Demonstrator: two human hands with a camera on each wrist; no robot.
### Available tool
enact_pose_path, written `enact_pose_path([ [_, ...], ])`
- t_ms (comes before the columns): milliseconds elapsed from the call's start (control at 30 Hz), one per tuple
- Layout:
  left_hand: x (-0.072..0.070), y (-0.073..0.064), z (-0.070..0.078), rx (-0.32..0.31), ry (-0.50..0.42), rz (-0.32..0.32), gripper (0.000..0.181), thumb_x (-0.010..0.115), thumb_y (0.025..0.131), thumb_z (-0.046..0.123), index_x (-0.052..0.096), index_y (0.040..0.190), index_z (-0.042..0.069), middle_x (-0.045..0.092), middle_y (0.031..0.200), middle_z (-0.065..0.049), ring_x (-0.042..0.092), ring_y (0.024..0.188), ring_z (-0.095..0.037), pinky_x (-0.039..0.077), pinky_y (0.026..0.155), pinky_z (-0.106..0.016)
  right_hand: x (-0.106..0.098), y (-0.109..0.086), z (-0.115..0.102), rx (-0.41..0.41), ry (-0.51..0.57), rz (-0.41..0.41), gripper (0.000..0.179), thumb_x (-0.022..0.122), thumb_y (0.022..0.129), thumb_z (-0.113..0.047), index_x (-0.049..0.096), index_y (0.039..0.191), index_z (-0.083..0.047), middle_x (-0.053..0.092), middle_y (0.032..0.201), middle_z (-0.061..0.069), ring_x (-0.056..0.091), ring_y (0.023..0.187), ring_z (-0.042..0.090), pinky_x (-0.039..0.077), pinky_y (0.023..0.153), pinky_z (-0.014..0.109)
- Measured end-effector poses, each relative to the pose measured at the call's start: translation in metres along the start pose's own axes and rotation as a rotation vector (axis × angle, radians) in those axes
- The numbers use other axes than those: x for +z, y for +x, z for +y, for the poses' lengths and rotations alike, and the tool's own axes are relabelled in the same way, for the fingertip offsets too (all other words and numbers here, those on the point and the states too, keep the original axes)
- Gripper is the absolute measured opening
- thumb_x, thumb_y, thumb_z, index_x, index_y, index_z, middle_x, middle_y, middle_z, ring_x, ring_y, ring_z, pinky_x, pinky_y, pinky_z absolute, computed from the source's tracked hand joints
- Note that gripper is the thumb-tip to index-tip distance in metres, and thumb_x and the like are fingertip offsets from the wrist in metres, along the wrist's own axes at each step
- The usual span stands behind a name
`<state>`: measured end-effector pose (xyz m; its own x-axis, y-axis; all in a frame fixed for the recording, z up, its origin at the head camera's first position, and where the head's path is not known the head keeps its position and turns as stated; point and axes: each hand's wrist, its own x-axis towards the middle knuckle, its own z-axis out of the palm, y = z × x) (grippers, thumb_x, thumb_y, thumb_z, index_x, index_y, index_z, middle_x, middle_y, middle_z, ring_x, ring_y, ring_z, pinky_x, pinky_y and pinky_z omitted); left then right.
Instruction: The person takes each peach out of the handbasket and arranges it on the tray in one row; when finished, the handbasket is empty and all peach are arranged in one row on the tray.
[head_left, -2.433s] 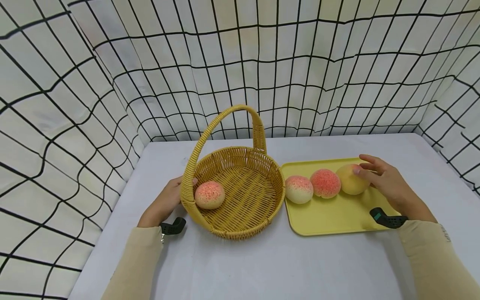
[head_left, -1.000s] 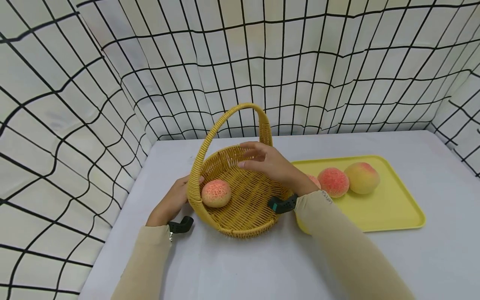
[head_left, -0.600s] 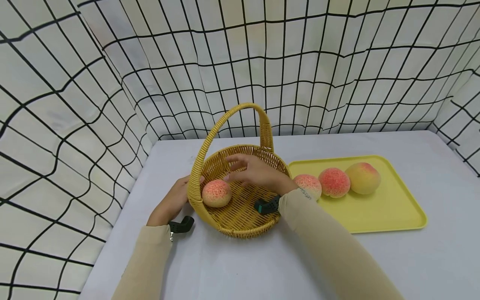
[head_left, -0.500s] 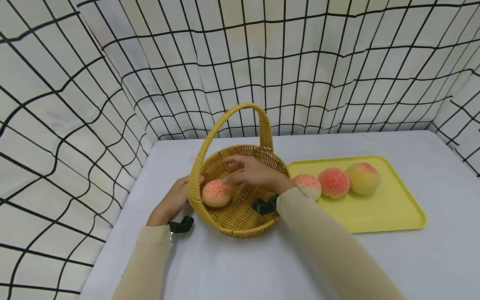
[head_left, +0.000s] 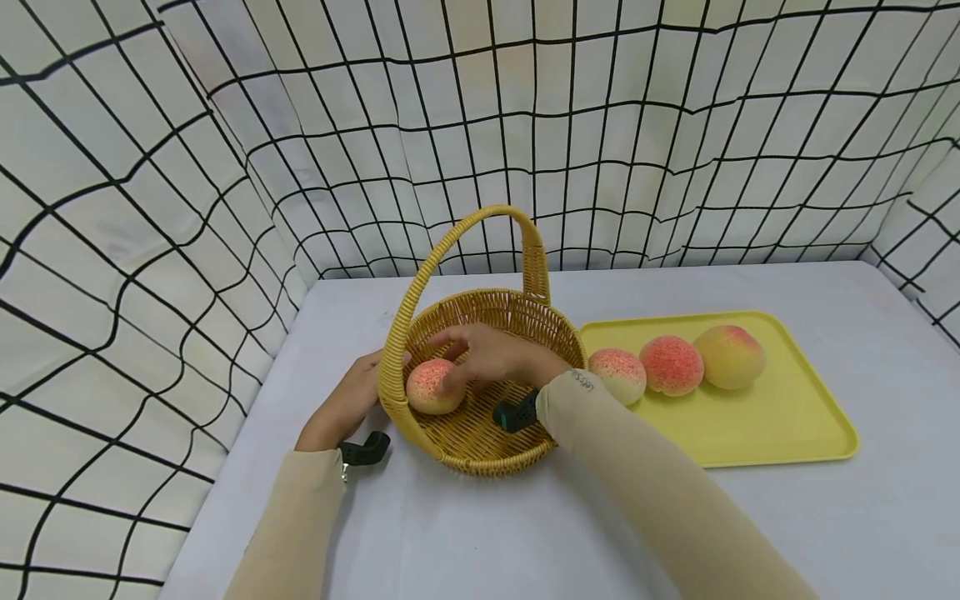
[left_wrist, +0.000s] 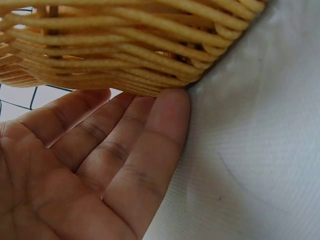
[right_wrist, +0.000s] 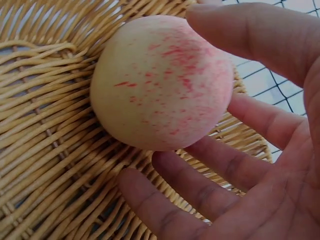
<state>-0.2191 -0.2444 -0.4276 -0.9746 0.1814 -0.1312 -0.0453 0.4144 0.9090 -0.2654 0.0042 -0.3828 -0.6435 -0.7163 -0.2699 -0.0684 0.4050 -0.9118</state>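
Note:
A round wicker basket [head_left: 517, 313] with a tall arched handle stands on the table. One pale peach with red speckles [head_left: 431, 388] lies inside it at the left. My right hand [head_left: 491, 357] reaches into the basket and grips this peach, its thumb [right_wrist: 240, 31] over one side and the fingers [right_wrist: 250, 162] along the other. At the basket's left side, my left hand [head_left: 348, 400] holds the wall, with a digit showing over the rim. The left wrist view shows its straight fingers [left_wrist: 140, 155] touching the underside of the woven wall.
To the right lies a yellow tray [head_left: 772, 425] with a pale pink-topped peach [head_left: 618, 377], a red peach [head_left: 672, 365] and a yellow peach [head_left: 730, 357] in a row. A black net [head_left: 637, 167] over white cloth rises behind and beside the white table [head_left: 465, 542].
My right hand has left the yellow peach on the tray, crossed leftward into the basket and come down around the speckled peach. My left hand has stayed at the basket.

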Motion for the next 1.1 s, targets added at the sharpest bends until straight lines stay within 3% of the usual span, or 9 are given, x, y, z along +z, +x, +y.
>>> enact_pose_path([
  [267, 0.0001, -0.001, 0.0009, -0.007, 0.005, -0.001, 0.045, 0.047, 0.11, 0.044, 0.063, 0.123, 0.004, 0.054, 0.094, -0.009, 0.05, 0.089, -0.024, 0.042, 0.08, -0.037, 0.0045, 0.0019, -0.0012, -0.007, -0.047, -0.035, 0.07, 0.08, 0.083, -0.011, 0.056, 0.148, -0.013, 0.06, 0.13, 0.01, 0.06, 0.112, 0.024, 0.052, 0.093, 0.034],
  [500, 0.0005, -0.0018, 0.0027, -0.008, 0.01, 0.006, 0.045, 0.048, 0.11, 0.043, 0.063, 0.124, 0.003, 0.056, 0.101, -0.011, 0.05, 0.096, -0.025, 0.042, 0.084, -0.039, 0.0082, 0.0049, -0.0007, -0.037, -0.103, -0.045, 0.068, 0.082, 0.083, -0.01, 0.057, 0.147, -0.012, 0.062, 0.13, 0.006, 0.059, 0.113, 0.021, 0.051, 0.094, 0.032],
  [1100, 0.0001, -0.0048, 0.0051, -0.014, 0.009, -0.008, 0.05, 0.046, 0.111, 0.044, 0.061, 0.138, 0.005, 0.06, 0.108, -0.014, 0.052, 0.098, -0.023, 0.042, 0.087, -0.038, 0.0051, 0.0005, -0.0007, -0.04, -0.135, 0.004, 0.059, 0.082, 0.083, -0.013, 0.063, 0.139, -0.014, 0.064, 0.12, 0.004, 0.061, 0.107, 0.019, 0.053, 0.09, 0.032],
])
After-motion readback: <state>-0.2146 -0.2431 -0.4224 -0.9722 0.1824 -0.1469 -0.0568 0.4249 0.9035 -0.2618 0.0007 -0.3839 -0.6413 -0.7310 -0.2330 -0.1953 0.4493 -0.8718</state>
